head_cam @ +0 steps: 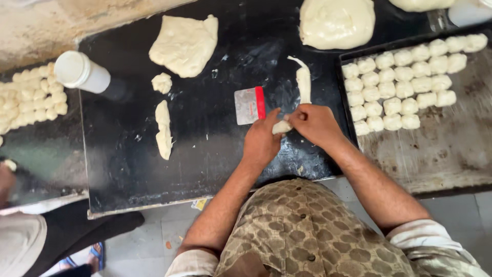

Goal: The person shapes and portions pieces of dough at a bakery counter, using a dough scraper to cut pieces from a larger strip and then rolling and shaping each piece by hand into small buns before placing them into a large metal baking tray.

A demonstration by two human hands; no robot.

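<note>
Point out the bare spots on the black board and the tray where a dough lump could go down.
Free: the black board between the dough strip and scraper; the tray's near half, below the dough pieces. Crowded: around both hands, left hand, right hand.

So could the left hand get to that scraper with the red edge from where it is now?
Probably yes. The scraper lies flat on the black board just beyond the left hand, with nothing between them, though that hand is pinching the dough strip together with the right hand.

I am gripping a pale, soft dough strip, its near end pinched between my hands while the rest is lying stretched along the black counter.
</note>
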